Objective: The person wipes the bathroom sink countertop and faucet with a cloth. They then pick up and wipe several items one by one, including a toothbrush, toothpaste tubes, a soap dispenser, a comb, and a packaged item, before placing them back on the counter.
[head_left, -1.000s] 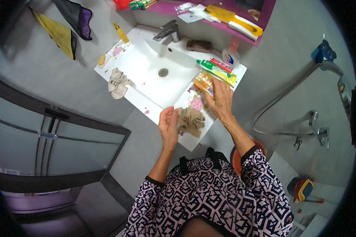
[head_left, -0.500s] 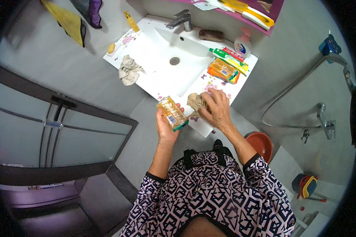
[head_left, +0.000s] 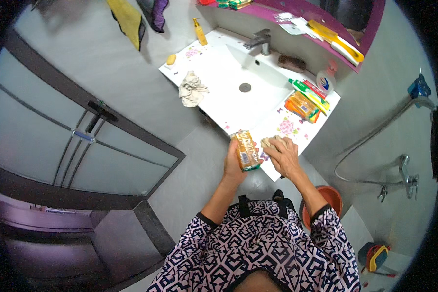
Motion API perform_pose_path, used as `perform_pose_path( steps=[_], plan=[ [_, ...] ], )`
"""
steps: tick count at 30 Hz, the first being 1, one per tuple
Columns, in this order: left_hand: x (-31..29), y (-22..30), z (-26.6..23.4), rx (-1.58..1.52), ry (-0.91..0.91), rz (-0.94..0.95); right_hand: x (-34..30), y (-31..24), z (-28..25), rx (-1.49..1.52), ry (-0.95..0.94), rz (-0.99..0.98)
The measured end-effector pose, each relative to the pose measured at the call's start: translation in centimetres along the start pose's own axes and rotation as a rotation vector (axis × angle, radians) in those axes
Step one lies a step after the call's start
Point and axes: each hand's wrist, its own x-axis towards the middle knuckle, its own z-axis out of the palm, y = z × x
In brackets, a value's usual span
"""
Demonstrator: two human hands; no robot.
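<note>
In my left hand is a clear-wrapped pack of yellow-orange soap bars, held up just off the front edge of the white washbasin. My right hand grips a crumpled beige cloth against the counter's front right corner. Part of that cloth is hidden under the fingers. A second pale rag lies bunched over the basin's left edge. Farther back on the right, another orange soap pack rests beside a green and yellow toothpaste tube.
Along the back stand a yellow pump bottle, the tap, a brown brush and a pink-topped soap dispenser. Yellow soap sits at the far left. A purple shelf overhangs; an orange-red basin stands on the floor.
The view has shifted, so the washbasin appears farther right. My right hand has drawn the beige cloth toward the counter's front corner. The soap pack stays in my left hand, turned more upright.
</note>
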Motion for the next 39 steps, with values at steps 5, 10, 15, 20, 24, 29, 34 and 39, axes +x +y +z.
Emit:
perform_pose_path(
  steps=[5, 10, 15, 20, 24, 29, 34, 39],
  plan=[
    [1.4, -1.3, 0.1, -0.097, -0.06, 0.022, -2.9, -2.7, -1.1, 0.044, 0.009, -0.07],
    [1.7, -0.6, 1.6, -0.115, -0.096, 0.0, -2.5, -2.6, -2.5, -0.001, -0.011, -0.109],
    [1.0, 0.4, 1.6, -0.223, -0.076, -0.009, 2.3, 0.1, -1.4, -0.037, -0.084, -0.003],
    [-0.5, 0.9, 1.1, -0.204, 0.042, 0.004, 7.1, 2.4, 0.6, -0.122, -0.049, 0.105],
    [-0.5, 0.7, -0.1, -0.171, 0.058, 0.063, 8.8, 2.6, 2.3, -0.137, -0.023, 0.187],
    [0.1, 2.0, -0.1, -0.228, 0.032, 0.058, 7.1, -1.2, 2.1, -0.063, -0.066, -0.089],
    [0.6, 3.2, 0.4, -0.349, 0.022, 0.121, 2.2, -4.1, -0.3, 0.146, -0.207, -0.25],
    [0.1, 3.2, 0.5, -0.294, -0.065, 0.098, -0.4, -5.0, -2.5, 0.654, 0.116, 0.242]
  ],
)
